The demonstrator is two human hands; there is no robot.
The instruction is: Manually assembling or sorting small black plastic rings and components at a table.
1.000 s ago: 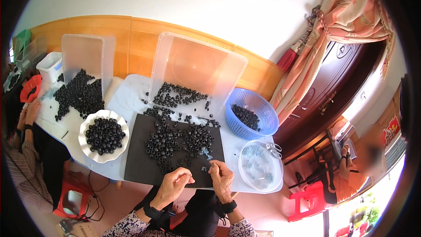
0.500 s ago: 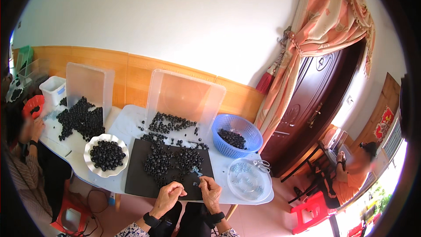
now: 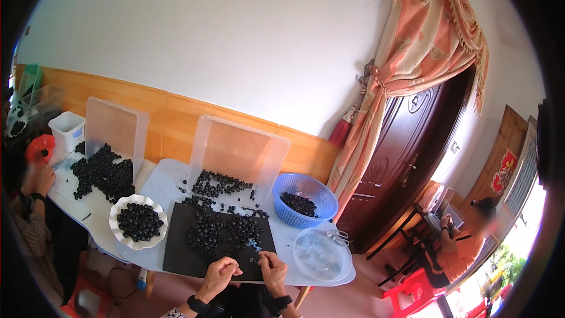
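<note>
My left hand (image 3: 219, 275) is closed, fingers curled together, over the near edge of a black mat (image 3: 178, 248). A short way to its right, my right hand (image 3: 273, 272) has its fingers pinched near the mat's front right corner. Whatever either pinch holds is too small to make out. Round black beads (image 3: 207, 235) lie heaped on the mat just beyond my hands. A few small light-blue pieces (image 3: 253, 244) lie at the right edge of that heap, above my right hand.
A clear tub (image 3: 238, 147) stands on edge behind more beads. To the right are a blue basket (image 3: 306, 200) with beads, a clear dish (image 3: 321, 259) of blue pieces and scissors (image 3: 338, 236). A white scalloped bowl (image 3: 137, 242) sits left, near a co-worker. Another person sits far right.
The whole view has shifted, so the table sits lower in the picture. My hands remain closed at the mat's near edge, about as far apart as before.
</note>
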